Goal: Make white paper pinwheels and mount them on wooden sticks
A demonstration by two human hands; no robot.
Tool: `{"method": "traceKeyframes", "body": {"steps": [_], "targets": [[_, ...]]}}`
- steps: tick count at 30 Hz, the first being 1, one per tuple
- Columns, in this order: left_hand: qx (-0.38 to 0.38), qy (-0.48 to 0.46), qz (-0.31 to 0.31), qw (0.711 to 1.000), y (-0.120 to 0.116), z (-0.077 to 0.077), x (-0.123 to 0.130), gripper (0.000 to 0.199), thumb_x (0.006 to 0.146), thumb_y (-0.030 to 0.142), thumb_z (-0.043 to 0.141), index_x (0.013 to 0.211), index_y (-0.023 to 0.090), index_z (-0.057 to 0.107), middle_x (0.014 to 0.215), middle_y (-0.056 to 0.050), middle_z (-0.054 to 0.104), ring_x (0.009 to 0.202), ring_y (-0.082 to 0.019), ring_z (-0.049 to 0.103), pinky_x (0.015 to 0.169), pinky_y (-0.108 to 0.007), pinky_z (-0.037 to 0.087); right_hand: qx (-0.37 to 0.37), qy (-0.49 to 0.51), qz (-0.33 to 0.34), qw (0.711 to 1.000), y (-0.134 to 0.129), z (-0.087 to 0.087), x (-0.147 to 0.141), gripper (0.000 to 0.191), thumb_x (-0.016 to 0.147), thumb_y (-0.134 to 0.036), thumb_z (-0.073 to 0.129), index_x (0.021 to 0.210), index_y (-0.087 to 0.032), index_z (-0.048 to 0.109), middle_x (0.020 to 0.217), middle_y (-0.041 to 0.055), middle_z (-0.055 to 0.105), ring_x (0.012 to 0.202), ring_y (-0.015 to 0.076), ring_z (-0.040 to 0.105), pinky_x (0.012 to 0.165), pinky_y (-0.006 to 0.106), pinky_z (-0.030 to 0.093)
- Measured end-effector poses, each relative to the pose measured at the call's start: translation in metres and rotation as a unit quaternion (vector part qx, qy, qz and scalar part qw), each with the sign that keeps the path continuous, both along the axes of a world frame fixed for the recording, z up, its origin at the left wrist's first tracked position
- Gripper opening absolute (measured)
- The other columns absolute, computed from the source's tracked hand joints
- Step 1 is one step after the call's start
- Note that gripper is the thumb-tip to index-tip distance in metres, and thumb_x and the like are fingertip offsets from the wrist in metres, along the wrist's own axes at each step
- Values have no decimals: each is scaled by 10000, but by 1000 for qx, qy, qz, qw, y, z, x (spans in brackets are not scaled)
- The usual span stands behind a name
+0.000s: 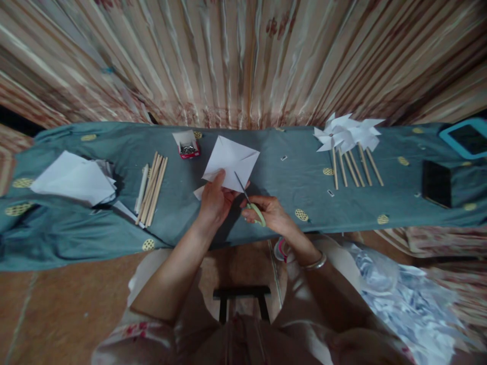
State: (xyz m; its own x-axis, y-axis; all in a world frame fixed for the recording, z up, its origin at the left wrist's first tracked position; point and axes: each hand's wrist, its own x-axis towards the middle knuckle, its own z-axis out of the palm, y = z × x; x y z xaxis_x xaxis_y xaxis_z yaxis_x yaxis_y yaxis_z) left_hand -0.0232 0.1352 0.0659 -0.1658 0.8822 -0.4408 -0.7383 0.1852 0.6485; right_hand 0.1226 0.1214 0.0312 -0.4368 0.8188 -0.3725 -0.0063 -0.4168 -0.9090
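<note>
My left hand (217, 198) grips a square sheet of white paper (229, 158) by its lower corner, with the thumb on top. Fold or cut lines run in from the sheet's corners. In my right hand (269, 212) are scissors (256, 212) with light green handles. Their blades lie over the paper's lower right part, pointing up and left toward its middle. Whether they are cutting at this instant I cannot tell. A small white paper piece (199, 192) shows beside my left hand.
Left of the paper are a small red box of metal pins (189, 150), wooden sticks (155, 190) and stacked white paper (72, 177). Paper pinwheels on sticks (348, 133) lie at right, then a dark phone (436, 183) and a blue-framed object (466, 138). Crumpled paper (407, 299) sits below right.
</note>
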Motion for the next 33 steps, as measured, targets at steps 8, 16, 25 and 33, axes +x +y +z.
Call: {"method": "traceKeyframes", "body": {"steps": [8,16,25,33], "targets": [[-5,-5,-10,1000,-3,1,2,200,998,173,455,936,171,644,880,-43,750,773,-159,742,770,-280,603,8,-6,1,1000,0,-1,1,453,509,-501,915,754,-184,704,549,-58,619,496,88,564,498,212,472],[-12,0,-2,1000,-3,4,4,201,996,169,456,940,157,648,889,-65,756,767,-169,744,734,-284,612,-4,-1,-1,1000,0,1,0,465,480,-490,924,738,-184,687,541,-54,620,491,90,552,489,214,451],[-19,9,8,1000,-2,6,6,192,983,163,460,930,151,645,845,-64,754,729,-167,739,707,-280,615,16,7,8,1000,1,1,-1,472,530,-528,900,767,-192,669,546,-67,583,504,97,560,516,231,478],[-13,10,7,1000,-3,5,5,167,989,175,470,962,155,633,888,-60,753,747,-163,740,705,-286,618,-10,18,-26,999,-1,-2,-5,512,448,-525,929,735,-186,675,522,-77,578,465,77,531,492,218,465]]}}
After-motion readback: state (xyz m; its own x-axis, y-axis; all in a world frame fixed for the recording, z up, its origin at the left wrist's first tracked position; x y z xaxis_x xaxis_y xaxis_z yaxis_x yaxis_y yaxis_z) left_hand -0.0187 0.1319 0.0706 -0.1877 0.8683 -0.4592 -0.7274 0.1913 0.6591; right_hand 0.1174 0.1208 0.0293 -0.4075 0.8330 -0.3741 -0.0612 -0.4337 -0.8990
